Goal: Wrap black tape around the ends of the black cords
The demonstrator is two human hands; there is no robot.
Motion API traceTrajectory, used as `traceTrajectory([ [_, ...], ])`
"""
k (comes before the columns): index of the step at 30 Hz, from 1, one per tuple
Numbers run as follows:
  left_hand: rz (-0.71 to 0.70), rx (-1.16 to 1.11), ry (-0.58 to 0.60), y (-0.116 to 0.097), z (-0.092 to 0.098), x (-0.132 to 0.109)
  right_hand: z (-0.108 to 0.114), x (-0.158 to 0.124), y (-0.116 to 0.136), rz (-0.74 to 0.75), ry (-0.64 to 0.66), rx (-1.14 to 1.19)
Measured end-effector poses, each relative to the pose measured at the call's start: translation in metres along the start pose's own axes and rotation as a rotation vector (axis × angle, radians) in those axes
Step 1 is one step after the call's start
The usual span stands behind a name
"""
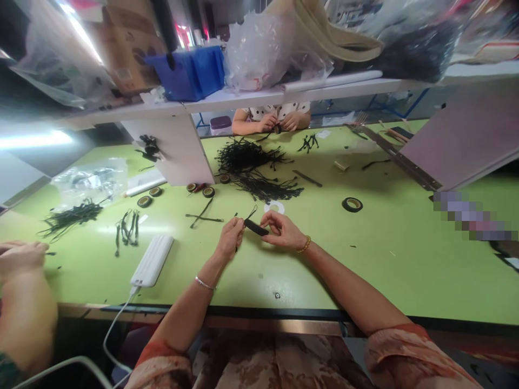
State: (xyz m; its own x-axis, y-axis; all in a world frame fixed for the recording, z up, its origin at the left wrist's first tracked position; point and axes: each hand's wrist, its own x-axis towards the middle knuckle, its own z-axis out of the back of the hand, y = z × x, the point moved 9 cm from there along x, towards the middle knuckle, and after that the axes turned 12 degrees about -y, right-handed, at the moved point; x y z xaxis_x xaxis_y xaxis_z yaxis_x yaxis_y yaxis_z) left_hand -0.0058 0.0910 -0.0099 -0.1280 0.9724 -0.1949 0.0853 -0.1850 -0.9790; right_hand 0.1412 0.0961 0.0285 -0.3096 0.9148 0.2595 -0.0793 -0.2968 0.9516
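Both my hands meet over the green table (385, 254), a little above its surface. My left hand (230, 237) is closed in a pinch on one end of a short black taped cable piece (256, 227). My right hand (283, 229) is closed on its other end, fingers curled round it. A thin black wire loop rises from the piece toward the far side. A white tape ring (274, 207) lies just beyond my hands.
A heap of black cables (253, 167) lies farther back, with several tape rolls (352, 204) around. A white power bank (152, 260) with its cord lies at left. Another person's hands (279, 122) work across the table; a co-worker's arm (22, 302) is at far left. A shelf (227, 97) spans overhead.
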Motion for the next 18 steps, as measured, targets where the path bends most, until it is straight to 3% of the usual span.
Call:
traceTrajectory([
  [3, -0.08, 0.048, 0.004, -0.006, 0.001, -0.001, -0.002, -0.001, -0.001, 0.013, 0.017, -0.072],
  [8, -0.385, 0.311, -0.015, -0.023, 0.001, -0.005, -0.004, 0.0, -0.01, -0.055, 0.02, 0.038],
  [14, -0.588, 0.697, -0.001, -0.027, -0.01, -0.019, -0.004, 0.003, -0.046, -0.417, -0.077, 0.315],
  [18, -0.756, 0.886, 0.055, -0.029, -0.021, -0.029, -0.02, -0.007, -0.059, -0.636, 0.045, 0.457],
])
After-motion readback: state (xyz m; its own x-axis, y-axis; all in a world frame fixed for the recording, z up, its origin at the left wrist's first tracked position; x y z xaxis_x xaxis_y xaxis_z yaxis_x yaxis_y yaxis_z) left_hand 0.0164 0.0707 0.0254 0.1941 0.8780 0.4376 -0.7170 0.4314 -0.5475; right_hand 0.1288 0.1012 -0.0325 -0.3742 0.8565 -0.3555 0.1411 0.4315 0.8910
